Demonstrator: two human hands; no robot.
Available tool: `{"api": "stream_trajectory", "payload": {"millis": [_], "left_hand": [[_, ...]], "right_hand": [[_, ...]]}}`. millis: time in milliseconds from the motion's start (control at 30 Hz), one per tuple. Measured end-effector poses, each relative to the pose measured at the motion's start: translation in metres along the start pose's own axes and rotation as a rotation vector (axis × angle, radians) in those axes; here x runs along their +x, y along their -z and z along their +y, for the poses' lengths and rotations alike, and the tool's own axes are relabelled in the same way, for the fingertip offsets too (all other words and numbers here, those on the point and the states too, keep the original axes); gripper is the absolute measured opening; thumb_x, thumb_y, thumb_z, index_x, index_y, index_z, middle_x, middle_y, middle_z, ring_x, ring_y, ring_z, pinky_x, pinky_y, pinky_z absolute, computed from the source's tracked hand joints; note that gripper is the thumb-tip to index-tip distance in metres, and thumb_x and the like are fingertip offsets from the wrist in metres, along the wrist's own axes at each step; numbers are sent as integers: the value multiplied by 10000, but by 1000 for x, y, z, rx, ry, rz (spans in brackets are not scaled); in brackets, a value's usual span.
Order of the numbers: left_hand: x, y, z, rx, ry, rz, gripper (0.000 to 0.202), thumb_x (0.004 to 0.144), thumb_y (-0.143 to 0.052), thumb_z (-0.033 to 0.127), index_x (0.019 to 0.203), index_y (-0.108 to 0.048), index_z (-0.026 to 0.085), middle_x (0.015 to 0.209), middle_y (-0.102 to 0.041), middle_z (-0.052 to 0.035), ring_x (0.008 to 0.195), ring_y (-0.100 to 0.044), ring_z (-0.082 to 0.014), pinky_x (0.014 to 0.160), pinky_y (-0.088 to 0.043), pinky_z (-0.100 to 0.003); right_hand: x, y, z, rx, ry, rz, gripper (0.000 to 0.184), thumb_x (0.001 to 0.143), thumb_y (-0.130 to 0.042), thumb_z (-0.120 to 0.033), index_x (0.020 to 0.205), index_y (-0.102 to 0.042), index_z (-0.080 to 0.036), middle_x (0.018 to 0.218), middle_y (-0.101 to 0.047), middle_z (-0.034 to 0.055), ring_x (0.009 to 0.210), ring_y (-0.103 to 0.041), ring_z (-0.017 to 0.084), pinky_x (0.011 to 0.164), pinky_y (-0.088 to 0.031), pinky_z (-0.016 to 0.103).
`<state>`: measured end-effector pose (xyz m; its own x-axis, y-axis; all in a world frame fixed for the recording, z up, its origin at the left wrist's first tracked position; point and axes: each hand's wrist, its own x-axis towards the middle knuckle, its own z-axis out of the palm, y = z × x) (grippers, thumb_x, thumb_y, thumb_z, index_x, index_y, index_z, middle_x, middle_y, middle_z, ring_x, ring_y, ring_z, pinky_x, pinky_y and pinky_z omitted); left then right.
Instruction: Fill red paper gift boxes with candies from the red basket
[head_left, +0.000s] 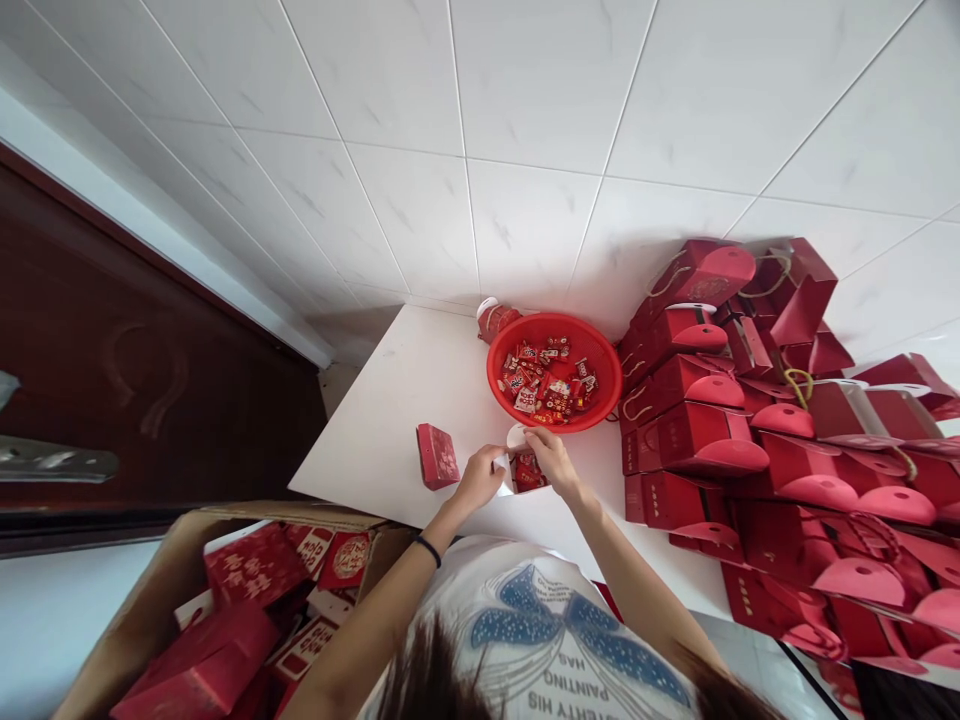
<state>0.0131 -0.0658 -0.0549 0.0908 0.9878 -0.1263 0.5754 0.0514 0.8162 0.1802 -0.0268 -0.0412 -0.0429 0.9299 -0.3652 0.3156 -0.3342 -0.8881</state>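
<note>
White wall tiles point(532, 90) with grey veining line the area behind the white desk point(375, 400). At left, a dark reddish-brown door point(165, 300) bears a metal fitting point(60, 460).

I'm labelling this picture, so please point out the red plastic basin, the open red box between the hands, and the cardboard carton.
Red plastic basin point(555, 326), head view: inner far wall.
Open red box point(515, 438), head view: raised white flap.
Cardboard carton point(159, 592), head view: left wall.

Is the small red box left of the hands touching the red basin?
Apart. The head view shows a strip of white tabletop between the small red box and the red basin.
</note>
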Motion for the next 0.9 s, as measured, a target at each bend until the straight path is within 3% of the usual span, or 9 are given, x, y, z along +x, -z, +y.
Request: {"api": "stream_trajectory", "payload": {"millis": [167,267,367,533,633,733,800,900], "left_hand": [[-2,3,4,-4,38,-12,494,731,-545,-41,1125,-743,183,1176,-741,-75,1078,-694,-211,997,-549,-349],[-4,3,5,-22,46,-15,499,728,-536,-46,1122,-742,180,1162,-743,-73,1083,-689,-211,1003,-542,-348],[-6,0,5,-35,38,-19,496,725,-530,-41,1116,-737,183,1160,-742,-71,1090,-684,-217,1010,-536,-362],[-13,-5,-1,-39,20,-7,512,706,-530,-37,1129,-713,187,1179,-727,-76,1117,-666,-230,1028,-523,-381],[-18,-8,-5,-60,33,38,546,701,-552,-11,1200,-661,180,1203,-696,-98,1098,-661,-234,984,-544,-386],[-19,-11,-3,-137,67,89,549,745,-623,97,1288,-584,169,1187,-663,-113,964,-680,-209,873,-582,-368],[-19,-13,0,-218,53,24,603,763,-658,167,1352,-529,176,1120,-672,-92,887,-682,-186,814,-591,-341],[-16,-16,4,-258,-14,-134,608,778,-616,139,1375,-518,199,1032,-697,-52,858,-678,-169,800,-584,-313]], "right_hand": [[-6,19,7,-28,39,28,239,796,-554,-307,943,-726,-228,975,-764,34,959,-707,219,904,-534,341],[-14,42,26,-182,205,48,231,753,-623,-275,955,-732,-249,1033,-753,46,1032,-690,251,961,-525,399],[-24,52,53,-342,389,102,285,694,-725,-243,978,-731,-246,1215,-698,99,1191,-626,312,1031,-492,471],[-46,43,84,-429,467,134,512,739,-710,-194,1246,-644,-220,1354,-617,156,1268,-590,330,1025,-522,482],[-58,36,83,-417,539,69,629,818,-639,-205,1434,-514,-236,1369,-616,135,1243,-611,301,1029,-528,465],[-65,31,76,-392,591,23,637,911,-584,-288,1524,-416,-239,1323,-646,142,1179,-646,294,981,-553,448],[-65,30,73,-388,605,10,603,946,-570,-361,1518,-432,-223,1288,-661,160,1144,-663,299,955,-564,445],[-61,31,75,-405,635,3,557,949,-585,-447,1441,-529,-192,1283,-660,184,1177,-644,319,973,-551,475]]}}
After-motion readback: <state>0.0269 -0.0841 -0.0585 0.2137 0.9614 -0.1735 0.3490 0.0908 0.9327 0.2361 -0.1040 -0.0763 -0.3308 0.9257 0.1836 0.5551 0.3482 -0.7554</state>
